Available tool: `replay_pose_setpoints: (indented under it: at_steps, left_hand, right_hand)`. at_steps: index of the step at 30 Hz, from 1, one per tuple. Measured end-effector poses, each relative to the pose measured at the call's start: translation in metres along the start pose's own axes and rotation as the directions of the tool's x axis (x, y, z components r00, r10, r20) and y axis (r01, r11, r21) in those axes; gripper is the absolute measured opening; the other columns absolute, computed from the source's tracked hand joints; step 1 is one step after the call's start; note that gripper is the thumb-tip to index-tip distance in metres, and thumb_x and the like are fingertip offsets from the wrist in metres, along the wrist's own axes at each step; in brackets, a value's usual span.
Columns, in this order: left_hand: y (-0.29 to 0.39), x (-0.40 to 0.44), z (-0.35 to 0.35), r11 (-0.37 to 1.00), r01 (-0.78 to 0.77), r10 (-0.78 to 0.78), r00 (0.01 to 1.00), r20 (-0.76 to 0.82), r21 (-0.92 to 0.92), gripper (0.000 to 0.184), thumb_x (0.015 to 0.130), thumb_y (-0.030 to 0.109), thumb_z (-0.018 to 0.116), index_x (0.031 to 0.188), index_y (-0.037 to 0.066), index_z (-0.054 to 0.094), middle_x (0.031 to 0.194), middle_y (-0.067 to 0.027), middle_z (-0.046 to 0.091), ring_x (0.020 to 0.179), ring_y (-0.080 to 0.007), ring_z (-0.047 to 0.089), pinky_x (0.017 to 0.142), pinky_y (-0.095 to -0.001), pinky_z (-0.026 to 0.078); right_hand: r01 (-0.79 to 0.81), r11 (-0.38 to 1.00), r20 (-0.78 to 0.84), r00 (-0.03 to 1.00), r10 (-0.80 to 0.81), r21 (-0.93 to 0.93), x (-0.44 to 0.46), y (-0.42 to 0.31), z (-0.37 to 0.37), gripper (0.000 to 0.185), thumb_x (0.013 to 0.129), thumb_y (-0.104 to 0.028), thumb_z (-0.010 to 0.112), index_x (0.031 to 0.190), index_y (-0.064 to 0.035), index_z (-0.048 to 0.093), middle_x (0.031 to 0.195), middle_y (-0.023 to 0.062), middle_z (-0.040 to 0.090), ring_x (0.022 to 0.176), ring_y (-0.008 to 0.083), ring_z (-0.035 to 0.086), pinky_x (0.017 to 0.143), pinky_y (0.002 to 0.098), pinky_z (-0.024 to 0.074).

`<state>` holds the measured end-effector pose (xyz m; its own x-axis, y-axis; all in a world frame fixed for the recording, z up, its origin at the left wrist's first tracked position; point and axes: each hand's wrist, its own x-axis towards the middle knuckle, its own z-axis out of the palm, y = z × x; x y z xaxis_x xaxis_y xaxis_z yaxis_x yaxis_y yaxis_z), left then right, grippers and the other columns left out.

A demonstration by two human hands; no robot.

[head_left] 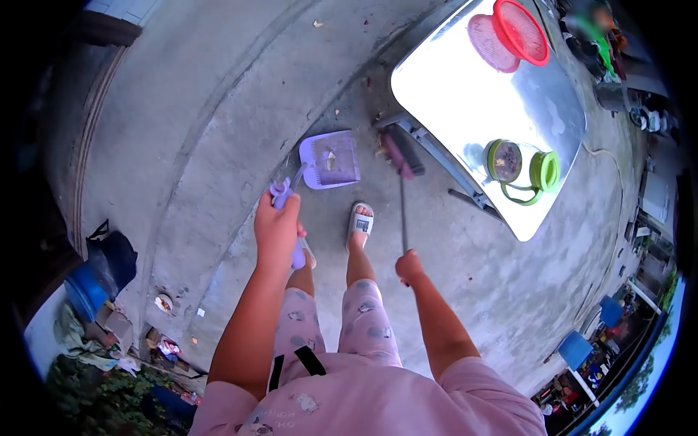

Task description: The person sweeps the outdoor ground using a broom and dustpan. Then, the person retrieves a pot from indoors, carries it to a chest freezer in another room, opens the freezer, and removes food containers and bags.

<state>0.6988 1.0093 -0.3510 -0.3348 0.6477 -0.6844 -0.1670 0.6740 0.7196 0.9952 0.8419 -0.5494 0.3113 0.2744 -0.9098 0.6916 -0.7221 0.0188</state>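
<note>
My left hand (277, 224) is wrapped round the purple handle of a dustpan (337, 161). The pan lies on the concrete ahead of my feet, with some bits of debris in it. My right hand (410, 268) grips the thin grey handle of a broom (403, 211). The broom's dark bristle head, pink along one side and a little blurred, is right of the dustpan, by the table's leg. A few small scraps lie on the ground near the broom head.
A shiny metal table (451, 80) stands at the right, its legs close to the broom. On it are red mesh baskets (520, 33) and a green-lidded jug (544, 172). Bags and a blue tub (86, 291) sit at the left. Blue stools (576, 350) are at the far right.
</note>
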Motion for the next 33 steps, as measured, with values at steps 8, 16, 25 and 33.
replay_pose_setpoints:
  at_steps: [8,16,25,33]
  left_hand:
    - [0.001,-0.001,0.003,0.995,0.005,0.001,0.998,-0.058,0.102,0.023,0.083,0.017,0.057,0.101,0.003,0.049,0.068,-0.0044,0.050,0.044,-0.0108,0.047,0.040,-0.0280,0.043]
    - [0.006,-0.003,0.007,0.985,-0.015,0.027,0.997,-0.066,0.172,0.037,0.081,0.016,0.057,0.112,-0.003,0.048,0.063,-0.0090,0.058,0.044,-0.0148,0.055,0.042,-0.0285,0.048]
    - [0.003,0.002,0.001,0.983,-0.039,0.048,0.998,-0.050,0.180,0.039,0.080,0.017,0.058,0.112,-0.002,0.047,0.064,-0.0101,0.060,0.044,-0.0175,0.058,0.042,-0.0305,0.049]
    - [0.008,-0.001,-0.002,0.984,-0.022,0.032,0.998,-0.054,0.175,0.039,0.080,0.018,0.059,0.112,-0.001,0.048,0.067,-0.0114,0.062,0.046,-0.0188,0.059,0.043,-0.0317,0.048]
  right_hand:
    - [0.065,0.915,0.182,0.972,-0.148,0.397,-0.129,0.015,-0.016,0.035,0.087,-0.020,0.048,0.101,0.0114,0.040,0.070,0.0236,0.060,0.054,0.0333,0.062,0.045,0.0415,0.0478]
    - [0.619,0.468,0.284,0.745,-0.603,-0.631,0.002,0.032,0.058,0.029,0.086,-0.023,0.051,0.098,0.0026,0.044,0.065,0.0153,0.056,0.040,0.0224,0.049,0.036,0.0345,0.0370]
    - [0.214,0.976,-0.241,0.950,-0.198,0.042,-0.076,0.030,-0.005,0.027,0.085,-0.020,0.050,0.098,0.0037,0.045,0.068,0.0210,0.060,0.048,0.0323,0.058,0.042,0.0400,0.0463]
    - [0.185,0.905,-0.117,0.962,-0.246,-0.382,-0.034,-0.025,-0.016,0.033,0.086,-0.020,0.049,0.107,0.0052,0.046,0.078,0.0234,0.064,0.072,0.0382,0.064,0.070,0.0452,0.0511]
